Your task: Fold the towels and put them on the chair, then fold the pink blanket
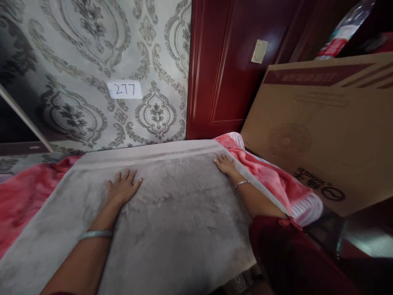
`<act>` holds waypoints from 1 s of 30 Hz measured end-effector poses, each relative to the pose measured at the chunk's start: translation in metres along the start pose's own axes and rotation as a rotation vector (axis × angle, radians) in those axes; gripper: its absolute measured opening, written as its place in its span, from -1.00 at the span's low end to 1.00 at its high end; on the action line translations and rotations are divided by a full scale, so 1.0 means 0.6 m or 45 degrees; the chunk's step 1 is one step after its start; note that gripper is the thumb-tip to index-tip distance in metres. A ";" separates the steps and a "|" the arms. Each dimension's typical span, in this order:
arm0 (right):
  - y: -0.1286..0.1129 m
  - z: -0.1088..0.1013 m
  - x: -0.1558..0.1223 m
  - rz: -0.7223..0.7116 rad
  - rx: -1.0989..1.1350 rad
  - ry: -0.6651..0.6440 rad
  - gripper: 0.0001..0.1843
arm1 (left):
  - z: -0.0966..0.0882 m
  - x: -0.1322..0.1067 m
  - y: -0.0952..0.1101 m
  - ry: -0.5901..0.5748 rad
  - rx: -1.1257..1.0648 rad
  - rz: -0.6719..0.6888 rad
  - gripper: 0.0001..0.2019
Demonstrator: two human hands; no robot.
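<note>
A grey plush mat (pixel 172 229) with a paler band along its far edge lies spread out in front of me. My left hand (pixel 123 187) rests on its left part, palm down with the fingers spread. Near the far right corner, my right hand (pixel 225 164) also lies flat on the plush, fingers apart. Neither hand grips anything. Pink cloth (pixel 270 174) shows from under the mat on the right, and more pink cloth (pixel 24 196) on the left.
A patterned wall with a paper label (pixel 125 89) reading 277 stands behind the mat. Right of it is a dark red wooden panel (pixel 211 73) with a switch plate (pixel 259 51). A large cardboard box (pixel 325 131) leans at the right, a plastic bottle (pixel 340 37) behind it.
</note>
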State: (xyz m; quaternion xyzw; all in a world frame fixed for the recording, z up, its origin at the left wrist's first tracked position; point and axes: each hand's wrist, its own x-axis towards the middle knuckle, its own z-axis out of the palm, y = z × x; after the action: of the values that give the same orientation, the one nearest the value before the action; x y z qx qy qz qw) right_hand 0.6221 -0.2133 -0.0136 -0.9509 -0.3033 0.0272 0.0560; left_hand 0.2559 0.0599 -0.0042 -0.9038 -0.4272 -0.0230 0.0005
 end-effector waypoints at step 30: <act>0.170 0.046 -0.351 0.135 -0.116 0.253 -0.37 | -0.029 -0.252 -0.229 -0.030 0.154 -0.176 -0.26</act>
State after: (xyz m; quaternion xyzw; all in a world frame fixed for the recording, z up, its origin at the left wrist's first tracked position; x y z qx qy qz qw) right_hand 0.5066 -0.4158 -0.0497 -0.9651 -0.2466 -0.0781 0.0412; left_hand 0.0535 0.0301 0.0046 -0.8708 -0.4891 0.0133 0.0486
